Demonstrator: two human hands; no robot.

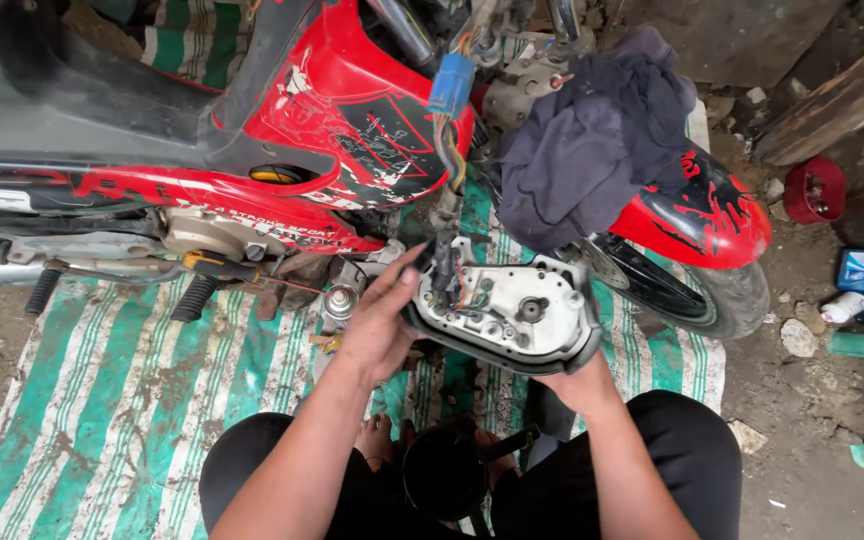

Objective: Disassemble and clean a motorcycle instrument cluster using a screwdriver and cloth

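Both hands hold a motorcycle gauge housing (507, 310) back side up, just in front of the red motorcycle (332, 120).

The left hand (377, 325) clamps the housing's left edge, thumb up by the wires (447, 275), forearm angling up from the knee. The right hand (577, 378) grips from beneath, mostly hidden, wrist bent upward. A dark cloth (587, 140) drapes over the front fender (702, 215). A green striped mat (122, 390) lies below.
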